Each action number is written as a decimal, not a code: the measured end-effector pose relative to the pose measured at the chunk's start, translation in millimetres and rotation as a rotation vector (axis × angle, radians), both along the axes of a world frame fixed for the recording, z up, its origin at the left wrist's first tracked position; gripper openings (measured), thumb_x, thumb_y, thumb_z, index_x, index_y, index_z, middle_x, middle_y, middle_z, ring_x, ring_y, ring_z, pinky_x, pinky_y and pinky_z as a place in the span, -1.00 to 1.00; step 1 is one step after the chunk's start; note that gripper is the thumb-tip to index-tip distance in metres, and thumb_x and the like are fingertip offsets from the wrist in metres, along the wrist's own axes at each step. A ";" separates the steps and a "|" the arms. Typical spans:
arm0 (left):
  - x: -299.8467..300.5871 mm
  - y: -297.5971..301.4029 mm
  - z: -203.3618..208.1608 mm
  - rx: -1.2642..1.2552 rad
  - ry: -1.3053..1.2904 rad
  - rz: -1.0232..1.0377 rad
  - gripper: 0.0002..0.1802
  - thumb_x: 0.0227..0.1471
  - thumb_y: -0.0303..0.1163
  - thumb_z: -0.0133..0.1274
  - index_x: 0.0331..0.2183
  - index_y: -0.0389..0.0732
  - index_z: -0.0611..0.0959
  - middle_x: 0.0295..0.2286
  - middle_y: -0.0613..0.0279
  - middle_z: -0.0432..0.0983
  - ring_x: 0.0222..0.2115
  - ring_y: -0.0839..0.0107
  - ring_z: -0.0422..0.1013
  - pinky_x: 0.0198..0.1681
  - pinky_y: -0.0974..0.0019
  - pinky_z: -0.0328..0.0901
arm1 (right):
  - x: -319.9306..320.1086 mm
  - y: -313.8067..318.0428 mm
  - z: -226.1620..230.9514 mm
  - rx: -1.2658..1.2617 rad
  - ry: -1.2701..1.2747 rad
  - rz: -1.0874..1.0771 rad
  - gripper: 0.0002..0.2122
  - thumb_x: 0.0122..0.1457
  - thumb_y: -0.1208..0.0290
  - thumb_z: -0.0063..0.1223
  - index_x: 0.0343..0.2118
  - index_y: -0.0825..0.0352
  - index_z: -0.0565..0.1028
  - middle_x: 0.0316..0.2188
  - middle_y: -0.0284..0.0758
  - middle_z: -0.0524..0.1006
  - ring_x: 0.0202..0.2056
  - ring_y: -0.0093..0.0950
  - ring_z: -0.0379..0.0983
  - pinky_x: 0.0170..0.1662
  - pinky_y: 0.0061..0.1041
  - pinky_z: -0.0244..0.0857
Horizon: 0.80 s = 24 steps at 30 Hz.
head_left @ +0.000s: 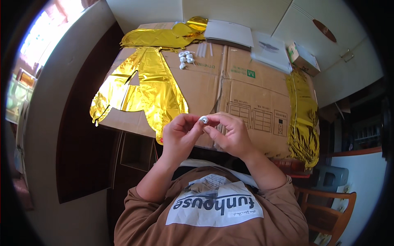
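Observation:
Both hands meet in front of my chest, over the near edge of the cardboard (201, 86). A small, round white-and-silver piece (204, 119) is pinched between the fingertips. My left hand (180, 133) grips it from the left, my right hand (230, 133) from the right. Its exact kind is too small to make out. Several similar small white pieces (186, 58) lie in a cluster farther back. To the left of my hands spreads a flat gold foil balloon (143, 88), shaped like a letter A, its lower leg reaching close to my left hand.
More gold foil (160, 37) lies along the back left, and another crinkled gold piece (303, 119) hangs over the right edge. Clear strips (201, 50), a white box (230, 33), a clear packet (271, 51) and a small carton (303, 58) line the back. A wooden chair (328, 213) stands at right.

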<state>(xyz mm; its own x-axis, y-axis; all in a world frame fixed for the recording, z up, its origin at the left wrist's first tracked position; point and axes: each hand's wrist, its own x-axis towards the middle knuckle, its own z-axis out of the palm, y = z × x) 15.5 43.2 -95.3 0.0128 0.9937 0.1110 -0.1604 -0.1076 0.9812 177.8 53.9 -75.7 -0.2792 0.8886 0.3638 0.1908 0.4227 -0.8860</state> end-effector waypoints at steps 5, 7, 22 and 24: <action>-17.4 25.7 -10.8 -0.036 0.049 0.051 -0.78 0.05 -0.51 0.08 -0.22 -0.40 0.55 -0.45 0.24 0.55 -0.47 0.61 0.46 -0.38 0.53 0.37 | -18.5 61.8 -13.0 -0.418 0.045 0.054 -0.84 0.16 0.41 0.06 -0.34 0.42 0.55 -0.50 -0.37 0.55 -0.49 -0.64 0.44 -0.39 -0.64 0.34; -25.2 28.0 -9.4 -0.075 -0.022 0.085 -0.71 0.05 -0.51 0.08 -0.15 -0.40 0.51 -0.41 0.22 0.53 -0.44 0.60 0.45 -0.37 0.52 0.37 | -26.4 108.2 -21.9 -0.451 -0.037 0.047 -0.81 0.18 0.35 0.05 -0.39 0.40 0.55 -0.50 -0.36 0.56 -0.49 -0.66 0.43 -0.42 -0.64 0.32; -75.0 -31.1 -23.3 -0.254 -0.046 -0.141 -0.73 0.11 -0.50 0.02 -0.13 -0.38 0.54 -0.37 0.23 0.54 -0.38 0.59 0.45 -0.33 0.51 0.39 | -62.0 244.6 -59.7 -0.106 -0.872 -0.309 -0.68 0.04 0.12 0.10 -0.49 0.36 0.55 -0.49 -0.11 0.56 -0.38 -0.19 0.51 -0.29 -0.29 0.34; -73.6 -35.7 -26.0 -0.286 -0.023 -0.177 -0.74 0.10 -0.50 0.03 -0.14 -0.39 0.54 -0.38 0.23 0.55 -0.39 0.58 0.45 -0.33 0.52 0.38 | -56.7 230.7 -51.0 -0.150 -0.771 -0.326 -0.65 0.05 0.09 0.10 -0.49 0.36 0.54 -0.49 -0.12 0.56 -0.39 -0.19 0.50 -0.31 -0.28 0.34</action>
